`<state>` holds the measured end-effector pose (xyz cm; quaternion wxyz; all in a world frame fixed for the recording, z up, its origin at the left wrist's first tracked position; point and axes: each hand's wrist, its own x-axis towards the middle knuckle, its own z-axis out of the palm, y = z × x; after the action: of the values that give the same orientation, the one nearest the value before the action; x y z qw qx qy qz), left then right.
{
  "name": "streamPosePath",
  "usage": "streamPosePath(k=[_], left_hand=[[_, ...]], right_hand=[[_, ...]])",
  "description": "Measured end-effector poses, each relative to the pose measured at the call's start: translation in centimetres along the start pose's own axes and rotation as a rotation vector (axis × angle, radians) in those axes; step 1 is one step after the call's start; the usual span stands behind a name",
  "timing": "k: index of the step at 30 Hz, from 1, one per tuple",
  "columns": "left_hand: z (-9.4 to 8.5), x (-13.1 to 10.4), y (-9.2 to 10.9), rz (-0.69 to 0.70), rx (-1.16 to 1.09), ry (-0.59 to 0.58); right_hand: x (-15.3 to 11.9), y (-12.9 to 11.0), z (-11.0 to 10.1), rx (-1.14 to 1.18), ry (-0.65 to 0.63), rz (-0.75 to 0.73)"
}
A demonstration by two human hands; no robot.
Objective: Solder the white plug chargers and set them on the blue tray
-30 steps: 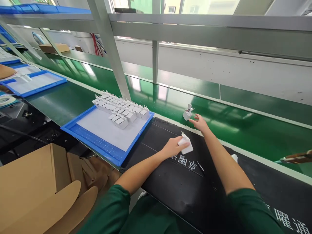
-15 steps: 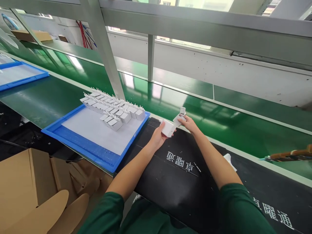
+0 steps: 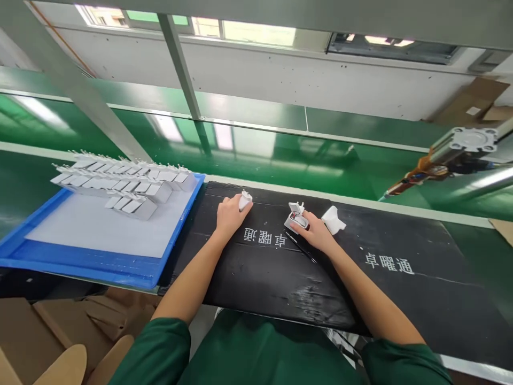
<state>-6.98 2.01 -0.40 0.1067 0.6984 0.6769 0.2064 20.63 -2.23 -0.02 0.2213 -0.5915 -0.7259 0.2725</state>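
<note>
Black mat (image 3: 260, 283) has 卓曜通 on it twice in white. The right print (image 3: 388, 263) reads normal way up, the left print (image 3: 264, 237) is upside down from here. Carton (image 3: 467, 101) back right's got a white label (image 3: 473, 111), too small to make out.

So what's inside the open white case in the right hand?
Below the raised top of the white case, a bit of red and thin lines, likely wires, show. Its bottom can't be seen, and the right hand covers part of the case.
</note>
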Motion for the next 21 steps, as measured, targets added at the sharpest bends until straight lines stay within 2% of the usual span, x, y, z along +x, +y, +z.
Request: streamPosePath(k=[2,4,6,8,10,13,16,19,21], left_hand=[[0.2,-0.6,0.4,0.080,0.026,0.127],[0.2,-1.4,1.1,0.192,0.001,0.281],[0.2,-2.3,2.2,0.342,-0.043,0.413],[0.0,-3.2,3.5,0.524,-0.090,0.476],[0.0,-3.7,4.9,0.722,-0.114,0.408],[0.3,-3.9,6.5,0.904,-0.083,0.183],[1.1,-3.7,7.0,0.841,-0.109,0.108],[1.9,-3.9,6.7,0.653,-0.292,0.052],[2.3,-4.0,6.5,0.508,-0.474,-0.053]], right_hand=[[-0.2,0.2,-0.1,0.033,-0.038,-0.021],[-0.2,0.6,-0.4,0.079,-0.147,-0.071],[-0.2,0.9,-0.8,0.120,-0.253,-0.117],[-0.2,1.2,-0.8,0.144,-0.280,-0.149],[-0.3,1.3,-0.4,0.156,-0.232,-0.181],[-0.5,1.2,0.4,0.158,-0.137,-0.212],[-0.7,0.9,1.0,0.158,-0.058,-0.217],[-0.9,0.3,1.1,0.198,0.082,-0.227],[-1.2,-0.2,1.1,0.228,0.178,-0.230]])
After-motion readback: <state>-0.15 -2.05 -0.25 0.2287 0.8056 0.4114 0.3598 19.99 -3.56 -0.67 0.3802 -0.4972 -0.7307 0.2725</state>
